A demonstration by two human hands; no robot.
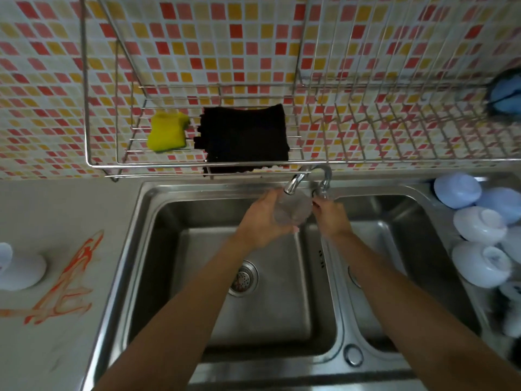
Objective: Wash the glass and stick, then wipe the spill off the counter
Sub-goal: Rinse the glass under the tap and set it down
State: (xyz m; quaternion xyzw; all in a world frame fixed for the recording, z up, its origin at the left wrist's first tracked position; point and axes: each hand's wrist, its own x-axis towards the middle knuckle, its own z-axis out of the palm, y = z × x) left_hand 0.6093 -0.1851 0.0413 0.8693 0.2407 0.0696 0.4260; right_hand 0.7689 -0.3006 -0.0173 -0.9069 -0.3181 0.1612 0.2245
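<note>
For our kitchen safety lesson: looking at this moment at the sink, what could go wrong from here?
1. The glass looks wet and is held in the left hand above the steel sink; it might slip and break.
2. The right hand is at the tap; a strong flow may splash.
3. The orange spill sits unwiped and could dry on.

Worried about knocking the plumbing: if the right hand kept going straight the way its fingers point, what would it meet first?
Most likely the faucet: the right hand points up at its base, fingertips seemingly already there, though depth is unclear.
</note>
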